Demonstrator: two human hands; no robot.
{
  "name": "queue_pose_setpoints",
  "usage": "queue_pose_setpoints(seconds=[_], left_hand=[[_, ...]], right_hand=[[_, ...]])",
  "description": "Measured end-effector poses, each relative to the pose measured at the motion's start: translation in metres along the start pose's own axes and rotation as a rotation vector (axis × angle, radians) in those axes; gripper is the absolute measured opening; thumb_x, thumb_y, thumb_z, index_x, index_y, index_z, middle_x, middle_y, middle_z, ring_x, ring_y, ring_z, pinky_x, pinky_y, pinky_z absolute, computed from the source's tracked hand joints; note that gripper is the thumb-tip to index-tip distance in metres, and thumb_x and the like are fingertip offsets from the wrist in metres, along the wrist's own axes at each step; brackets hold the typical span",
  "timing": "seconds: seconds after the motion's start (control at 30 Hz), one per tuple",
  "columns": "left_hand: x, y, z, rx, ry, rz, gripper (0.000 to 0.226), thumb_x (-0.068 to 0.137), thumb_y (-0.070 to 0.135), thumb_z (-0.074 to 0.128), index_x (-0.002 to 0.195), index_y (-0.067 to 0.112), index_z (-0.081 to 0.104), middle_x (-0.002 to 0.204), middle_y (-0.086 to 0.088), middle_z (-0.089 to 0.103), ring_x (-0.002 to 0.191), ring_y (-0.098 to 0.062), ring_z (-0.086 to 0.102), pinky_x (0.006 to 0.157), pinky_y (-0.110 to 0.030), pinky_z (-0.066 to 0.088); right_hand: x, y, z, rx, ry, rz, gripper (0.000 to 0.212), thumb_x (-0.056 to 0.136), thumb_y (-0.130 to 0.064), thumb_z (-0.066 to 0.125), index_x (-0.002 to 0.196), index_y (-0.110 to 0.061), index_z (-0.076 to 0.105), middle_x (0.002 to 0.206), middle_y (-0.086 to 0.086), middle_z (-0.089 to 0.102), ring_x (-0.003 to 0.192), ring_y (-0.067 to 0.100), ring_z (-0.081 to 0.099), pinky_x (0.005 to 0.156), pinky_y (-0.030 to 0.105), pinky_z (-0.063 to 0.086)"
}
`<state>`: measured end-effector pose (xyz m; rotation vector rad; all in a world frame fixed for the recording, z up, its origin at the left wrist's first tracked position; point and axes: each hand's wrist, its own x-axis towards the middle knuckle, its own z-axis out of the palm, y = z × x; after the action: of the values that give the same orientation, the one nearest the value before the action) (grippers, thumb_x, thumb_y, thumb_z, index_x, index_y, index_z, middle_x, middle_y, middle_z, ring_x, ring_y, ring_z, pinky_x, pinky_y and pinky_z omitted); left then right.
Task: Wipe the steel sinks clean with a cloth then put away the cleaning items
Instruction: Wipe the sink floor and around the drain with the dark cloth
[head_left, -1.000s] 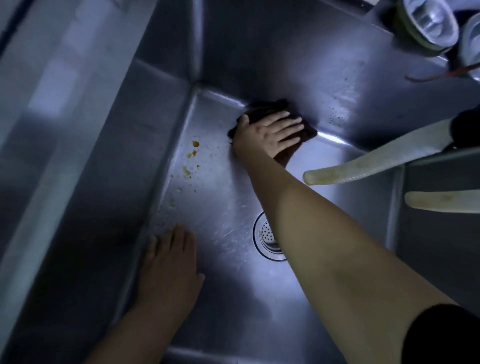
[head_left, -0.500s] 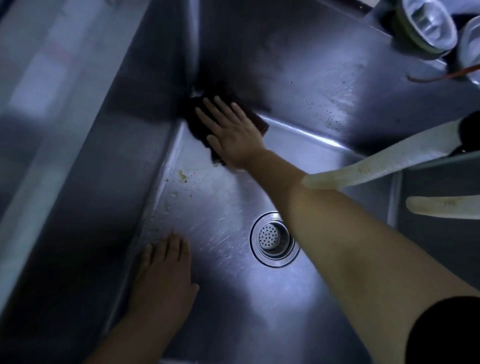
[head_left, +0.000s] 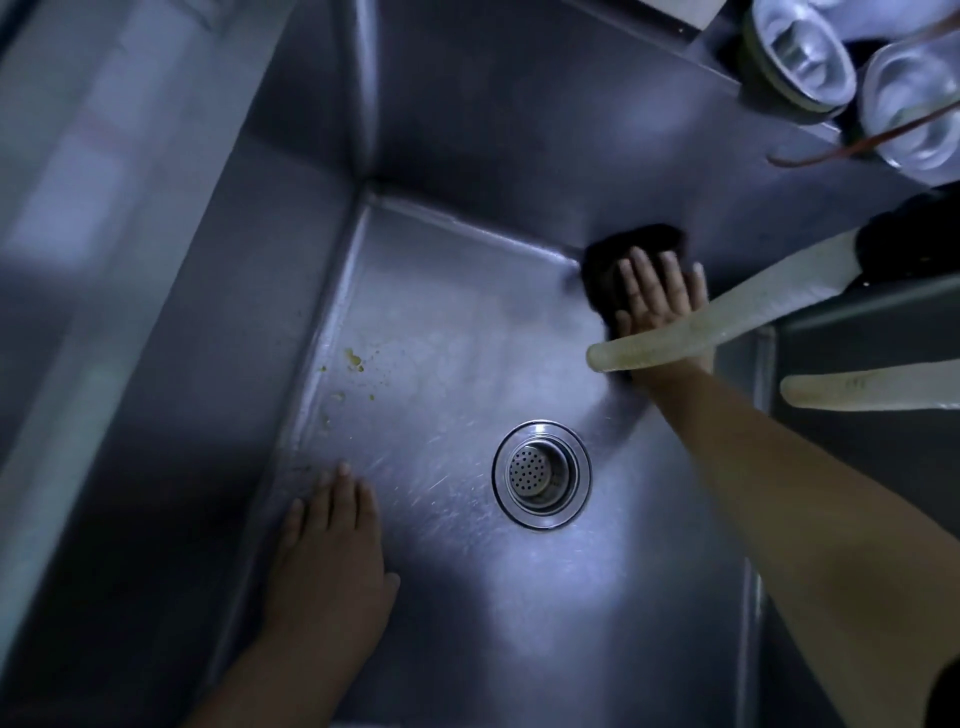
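dim bluish light; pale ledge (head_left: 78, 249) left; steel cups (head_left: 800, 57) top right.

Sink (head_left: 467, 597) floor's open round the drain (head_left: 541, 474), w/ crumbs (head_left: 354, 358) by the left wall. Pale hose (head_left: 727, 322) crosses over your right hand (head_left: 657, 304) at the far-right corner.

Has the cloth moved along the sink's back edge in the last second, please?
Yes. The cloth went left into the corner, then right; it now lies far right of the drain.
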<state>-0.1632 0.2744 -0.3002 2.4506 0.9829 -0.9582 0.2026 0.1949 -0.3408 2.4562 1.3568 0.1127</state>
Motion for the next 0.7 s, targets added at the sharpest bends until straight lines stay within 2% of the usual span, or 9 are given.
queue_pose_setpoints(seconds=[0.07,0.17,0.23,0.3,0.33,0.37,0.47,0.57,0.7], left_hand=[[0.000,0.000,0.000,-0.009,0.000,0.001,0.090,0.089,0.052,0.043,0.149,0.005,-0.006,0.156,-0.017,-0.016,0.146,-0.028,-0.006,0.117,-0.041,0.002],[0.000,0.000,0.000,-0.029,-0.001,-0.003,0.090,0.089,0.052,0.043,0.149,0.005,-0.005,0.156,-0.017,-0.016,0.145,-0.029,-0.006,0.117,-0.042,0.002],[0.001,0.000,0.000,-0.032,-0.004,0.001,0.090,0.089,0.052,0.044,0.149,0.005,-0.004,0.156,-0.017,-0.015,0.145,-0.029,-0.007,0.117,-0.042,0.002],[0.002,-0.001,0.000,-0.033,-0.012,0.003,0.090,0.089,0.053,0.043,0.149,0.004,-0.005,0.156,-0.017,-0.016,0.145,-0.030,-0.008,0.117,-0.042,0.002],[0.001,-0.001,0.000,-0.037,-0.017,0.001,0.090,0.090,0.053,0.043,0.148,0.004,-0.005,0.156,-0.017,-0.017,0.145,-0.031,-0.009,0.117,-0.042,0.002],[0.001,-0.001,0.000,-0.040,-0.021,0.000,0.090,0.090,0.052,0.044,0.148,0.004,-0.006,0.156,-0.017,-0.018,0.145,-0.031,-0.009,0.117,-0.042,0.002],[0.001,0.000,0.000,-0.047,-0.031,-0.002,0.089,0.091,0.050,0.044,0.148,0.004,-0.007,0.155,-0.017,-0.019,0.145,-0.031,-0.009,0.118,-0.041,0.001],[0.002,0.000,-0.001,-0.044,-0.033,0.000,0.087,0.092,0.047,0.043,0.148,0.003,-0.007,0.156,-0.017,-0.017,0.145,-0.031,-0.006,0.118,-0.041,0.001],[0.003,0.001,-0.002,-0.043,-0.035,0.006,0.085,0.094,0.045,0.041,0.148,0.003,-0.008,0.155,-0.018,-0.017,0.145,-0.031,-0.007,0.118,-0.041,0.001]], right_hand=[[-0.021,0.014,0.007,0.059,-0.051,0.195,0.060,0.097,-0.034,0.022,0.149,-0.007,0.013,0.158,0.012,0.012,0.145,0.033,0.006,0.117,0.044,-0.006],[-0.039,0.023,0.014,0.350,-0.023,0.458,0.061,0.095,-0.030,0.037,0.143,0.006,0.028,0.151,0.027,0.023,0.142,0.039,0.015,0.118,0.046,0.005],[-0.031,0.012,0.011,0.466,-0.044,0.557,0.064,0.092,-0.032,0.039,0.141,0.008,0.031,0.150,0.028,0.024,0.141,0.038,0.016,0.118,0.042,0.002],[-0.015,-0.012,0.007,0.448,-0.033,0.560,0.069,0.093,-0.035,0.038,0.145,0.006,0.020,0.152,0.031,0.013,0.141,0.039,0.009,0.113,0.029,-0.020],[-0.007,-0.027,0.005,0.434,-0.019,0.536,0.071,0.093,-0.037,0.039,0.147,0.002,0.013,0.152,0.032,0.006,0.141,0.041,0.005,0.107,0.026,-0.025],[0.000,-0.042,0.003,0.419,-0.002,0.502,0.071,0.093,-0.036,0.039,0.148,-0.001,0.011,0.152,0.033,0.002,0.141,0.044,0.004,0.108,0.030,-0.021],[0.022,-0.085,-0.003,0.349,0.027,0.488,0.069,0.091,-0.037,0.038,0.149,-0.007,0.016,0.150,0.036,0.004,0.140,0.048,0.009,0.115,0.050,0.004],[0.033,-0.108,-0.012,0.312,-0.009,0.515,0.069,0.092,-0.042,0.032,0.151,-0.013,0.010,0.153,0.032,0.001,0.141,0.044,0.007,0.115,0.051,0.005],[0.031,-0.131,-0.020,0.297,-0.034,0.358,0.062,0.097,-0.040,0.030,0.151,-0.021,0.006,0.155,0.024,-0.004,0.143,0.039,0.004,0.116,0.052,0.002]])
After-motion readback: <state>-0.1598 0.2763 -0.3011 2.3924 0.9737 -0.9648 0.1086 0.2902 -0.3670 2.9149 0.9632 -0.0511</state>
